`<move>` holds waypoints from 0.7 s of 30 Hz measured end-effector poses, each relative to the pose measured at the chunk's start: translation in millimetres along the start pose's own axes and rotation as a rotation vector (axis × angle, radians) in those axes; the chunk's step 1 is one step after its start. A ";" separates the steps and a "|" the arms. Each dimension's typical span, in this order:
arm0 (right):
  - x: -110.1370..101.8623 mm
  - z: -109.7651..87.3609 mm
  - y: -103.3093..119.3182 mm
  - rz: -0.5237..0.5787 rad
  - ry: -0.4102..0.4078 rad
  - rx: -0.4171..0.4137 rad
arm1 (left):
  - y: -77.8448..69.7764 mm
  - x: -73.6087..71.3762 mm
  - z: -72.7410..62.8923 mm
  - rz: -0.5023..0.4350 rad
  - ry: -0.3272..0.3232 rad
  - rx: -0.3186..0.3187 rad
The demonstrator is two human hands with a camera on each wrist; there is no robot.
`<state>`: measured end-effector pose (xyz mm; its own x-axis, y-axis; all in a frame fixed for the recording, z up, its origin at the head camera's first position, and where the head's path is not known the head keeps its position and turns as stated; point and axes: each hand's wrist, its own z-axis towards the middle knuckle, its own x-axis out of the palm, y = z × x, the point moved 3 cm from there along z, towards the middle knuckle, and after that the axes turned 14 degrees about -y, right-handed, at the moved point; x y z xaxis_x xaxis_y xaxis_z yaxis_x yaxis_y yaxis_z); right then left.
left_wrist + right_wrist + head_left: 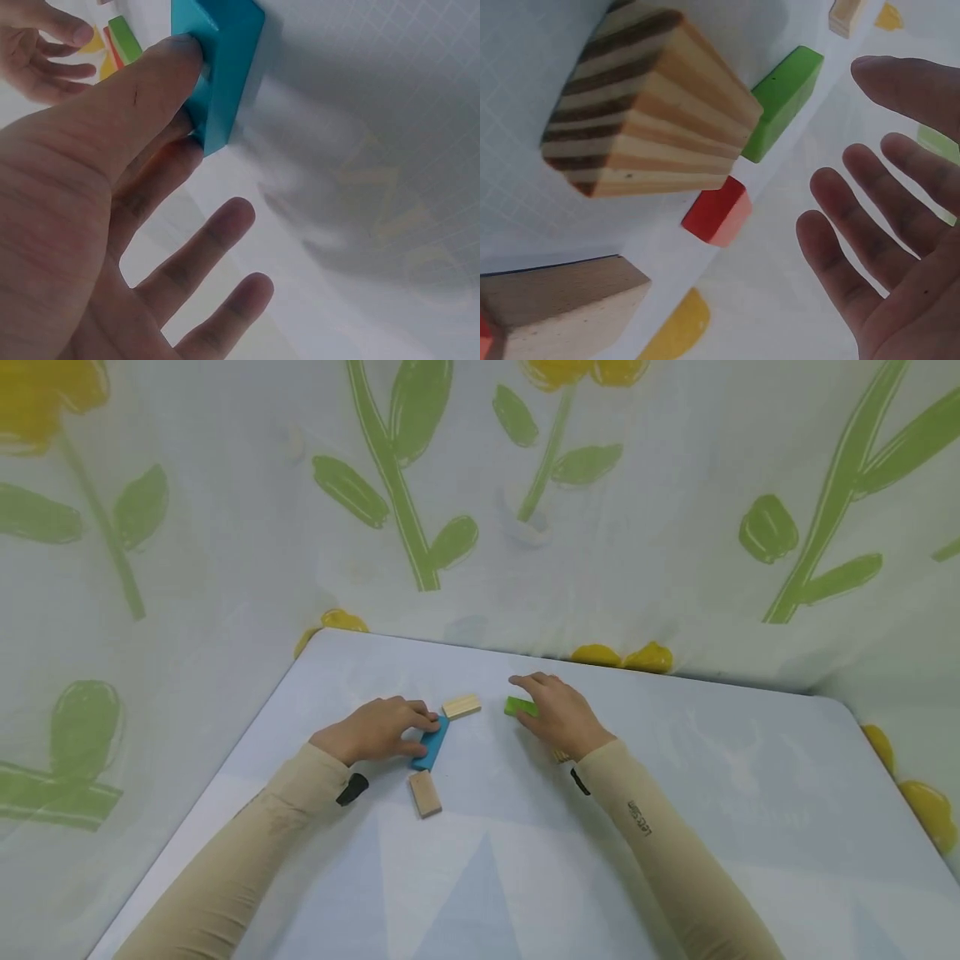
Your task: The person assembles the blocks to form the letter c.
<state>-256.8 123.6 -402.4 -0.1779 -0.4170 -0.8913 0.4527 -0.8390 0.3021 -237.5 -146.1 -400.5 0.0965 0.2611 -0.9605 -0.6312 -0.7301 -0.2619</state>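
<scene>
My left hand (384, 729) pinches a blue wooden block (430, 747) between thumb and fingers. The left wrist view shows the thumb on one face of this blue block (229, 67), with the two outer fingers held away from it. My right hand (562, 717) hovers around a green block (517, 705) with its fingers spread. In the right wrist view that hand (900, 232) has nothing in its grasp, and the green block (787, 101) lies apart from its fingers. A striped wooden block (660, 112) sits close to the camera there, largely hidden under the hand in the head view.
A pale wood block (461, 706) lies at the blue block's far end, another plain block (425, 794) at its near end. In the right wrist view, a red block (716, 214) and a wooden block (570, 304) lie farther along the white table (720, 827). A flowered cloth (637, 543) hangs behind.
</scene>
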 end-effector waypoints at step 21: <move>12.9 4.5 -1.9 -0.088 0.027 0.008 | -0.4 -0.8 -1.1 -0.013 0.007 0.008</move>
<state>-264.0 118.3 -412.9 -0.1930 -0.3319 -0.9234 0.4289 -0.8749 0.2249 -236.5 -146.7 -399.8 0.1099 0.2663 -0.9576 -0.6356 -0.7218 -0.2737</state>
